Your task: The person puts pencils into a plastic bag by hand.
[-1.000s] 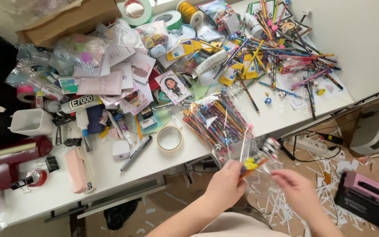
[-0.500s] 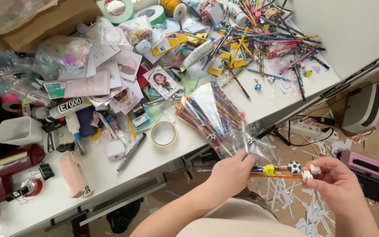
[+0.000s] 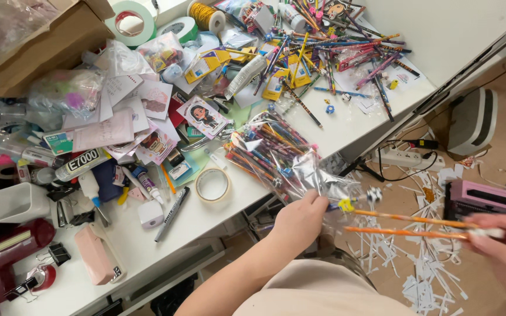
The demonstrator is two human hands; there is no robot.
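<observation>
Left hand (image 3: 300, 219) gripping clear pencil bag (image 3: 288, 161), right hand (image 3: 502, 251) holding two orange pencils (image 3: 411, 225)

A white table (image 3: 469, 35) runs across the view, crowded with craft supplies. At its far end lies a heap of pencils (image 3: 335, 52), with rolls of green tape (image 3: 133, 20) and a spool of gold cord (image 3: 206, 14) beside them. Near the front edge a clear bag of pencils (image 3: 276, 155) lies partly over the rim, next to a ring of clear tape (image 3: 212, 185) and a black marker (image 3: 172, 214). Further left lie printed cards (image 3: 203, 116), a glue tube (image 3: 80, 165), a pink eraser block (image 3: 96, 255) and a white tub (image 3: 16, 203). Below the table, a brown floor (image 3: 499, 76) holds scattered paper strips (image 3: 428, 269), a power strip (image 3: 402, 157) and a pink box (image 3: 487, 199).
</observation>
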